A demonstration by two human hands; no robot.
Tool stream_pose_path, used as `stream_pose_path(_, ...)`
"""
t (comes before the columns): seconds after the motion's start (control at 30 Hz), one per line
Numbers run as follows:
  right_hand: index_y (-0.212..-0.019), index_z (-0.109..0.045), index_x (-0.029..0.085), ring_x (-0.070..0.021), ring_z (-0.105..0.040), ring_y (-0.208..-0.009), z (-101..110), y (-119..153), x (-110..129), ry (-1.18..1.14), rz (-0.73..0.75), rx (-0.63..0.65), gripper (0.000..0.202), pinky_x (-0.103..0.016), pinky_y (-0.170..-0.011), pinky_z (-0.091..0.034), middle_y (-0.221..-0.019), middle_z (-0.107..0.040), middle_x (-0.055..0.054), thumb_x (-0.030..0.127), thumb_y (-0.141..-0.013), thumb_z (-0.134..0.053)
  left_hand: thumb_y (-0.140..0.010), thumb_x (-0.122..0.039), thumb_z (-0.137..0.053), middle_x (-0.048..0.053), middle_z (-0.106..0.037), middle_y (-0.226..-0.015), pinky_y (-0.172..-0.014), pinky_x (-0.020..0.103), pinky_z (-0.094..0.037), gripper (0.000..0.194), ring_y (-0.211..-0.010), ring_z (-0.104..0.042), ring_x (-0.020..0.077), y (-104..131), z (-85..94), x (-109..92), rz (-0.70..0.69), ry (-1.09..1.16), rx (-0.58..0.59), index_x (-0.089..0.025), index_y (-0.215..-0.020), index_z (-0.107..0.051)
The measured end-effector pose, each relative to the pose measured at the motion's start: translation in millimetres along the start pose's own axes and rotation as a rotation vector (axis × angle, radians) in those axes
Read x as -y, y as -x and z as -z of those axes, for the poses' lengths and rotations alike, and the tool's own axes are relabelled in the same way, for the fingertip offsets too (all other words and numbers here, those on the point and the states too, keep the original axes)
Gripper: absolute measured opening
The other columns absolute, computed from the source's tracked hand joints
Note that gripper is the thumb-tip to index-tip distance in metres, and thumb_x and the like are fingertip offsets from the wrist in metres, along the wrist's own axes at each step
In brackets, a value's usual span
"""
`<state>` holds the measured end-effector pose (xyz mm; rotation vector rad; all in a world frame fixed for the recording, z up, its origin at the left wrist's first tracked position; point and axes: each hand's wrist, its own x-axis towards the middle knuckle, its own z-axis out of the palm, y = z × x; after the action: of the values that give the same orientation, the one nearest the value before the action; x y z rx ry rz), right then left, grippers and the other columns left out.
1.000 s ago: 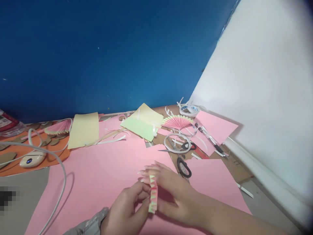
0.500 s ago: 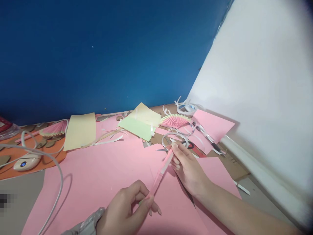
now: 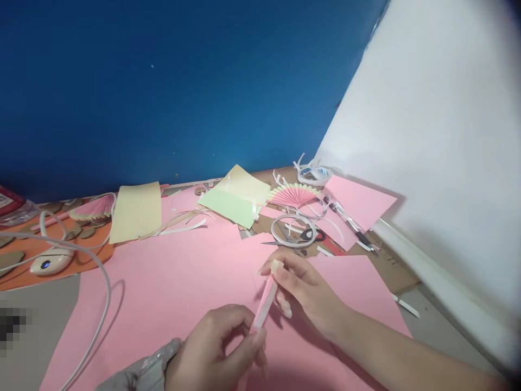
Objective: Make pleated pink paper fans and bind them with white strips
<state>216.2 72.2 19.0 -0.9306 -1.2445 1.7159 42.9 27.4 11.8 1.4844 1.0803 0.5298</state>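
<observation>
A narrow folded pink paper strip, with a pale band along one side, slants between my two hands. My left hand pinches its lower part between thumb and fingers. At the upper end, my right hand grips the strip near a pale yellow tip. Both hands are above a large pink sheet. Beyond the right hand lie a white ring of tape and scissors, partly overlapping. Behind them rests an open pleated pink fan with a yellow-green edge.
Yellow paper and green paper lie behind the pink sheet. Another pleated fan is at the left, near a white device and a looping cable. Pens lie at the right, before a white wall.
My right hand has moved down and left, closer to my left hand, with the strip. The tape ring and scissors show more fully. The camera view has shifted slightly.
</observation>
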Motion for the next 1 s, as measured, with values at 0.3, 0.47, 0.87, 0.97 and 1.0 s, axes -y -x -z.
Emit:
stream_pose_path(0.3, -0.090, -0.048, 0.021, -0.0090, -0.047, -0.053, 16, -5, -3, 0.533, 0.282, -0.330, 0.011, -0.023, -0.050, -0.041, -0.069, -0.047, 0.003, 0.031, -0.088, -0.051, -0.088, -0.045, -0.044, 0.003, -0.059, -0.055, -0.058, 0.025, -0.043, 0.040, -0.053, -0.057, 0.0144, 0, 2.7, -2, 0.096, 0.205, 0.007, -0.015, -0.062, -0.052)
stream_pose_path(0.47, -0.105, -0.055, 0.023, -0.0177, -0.055, -0.095, 14, 8, -3, 1.184, 0.939, -0.070, 0.022, -0.035, -0.090, -0.038, -0.096, -0.062, -0.003, 0.016, -0.085, -0.055, -0.088, -0.045, -0.045, 0.002, -0.060, -0.053, -0.057, 0.025, -0.042, 0.038, -0.049, -0.055, 0.0127, -2, 3.3, 2, 0.084, 0.349, -0.044, -0.015, -0.066, -0.052)
stream_pose_path(0.87, -0.112, -0.054, 0.015, -0.0133, -0.051, -0.117, 6, 5, -9, 1.242, 0.798, 0.166, 0.023, -0.035, -0.107, -0.029, -0.113, -0.065, -0.007, 0.015, -0.091, -0.045, -0.093, -0.040, -0.037, 0.004, -0.065, -0.068, -0.063, 0.023, -0.040, 0.043, -0.065, -0.056, 0.0141, -2, 3.2, 1, 0.019, 0.005, -0.140, -0.017, -0.068, -0.062)
stream_pose_path(0.97, -0.111, -0.056, 0.015, -0.0156, -0.048, -0.120, 6, 6, -8, 1.277, 0.783, 0.145, 0.023, -0.038, -0.110, -0.024, -0.117, -0.063, -0.007, 0.014, -0.091, -0.043, -0.093, -0.038, -0.037, 0.002, -0.062, -0.066, -0.060, 0.023, -0.038, 0.042, -0.061, -0.052, 0.0130, 0, 2.9, 3, 0.011, -0.146, -0.174, -0.018, -0.068, -0.064)
stream_pose_path(1.0, -0.110, -0.056, 0.015, -0.0163, -0.048, -0.120, 5, 7, -8, 1.285, 0.780, 0.141, 0.023, -0.039, -0.110, -0.023, -0.117, -0.063, -0.007, 0.014, -0.092, -0.042, -0.093, -0.036, -0.037, 0.002, -0.061, -0.066, -0.061, 0.022, -0.038, 0.041, -0.061, -0.052, 0.0129, 0, 3.1, 3, 0.000, -0.192, -0.181, -0.019, -0.068, -0.064)
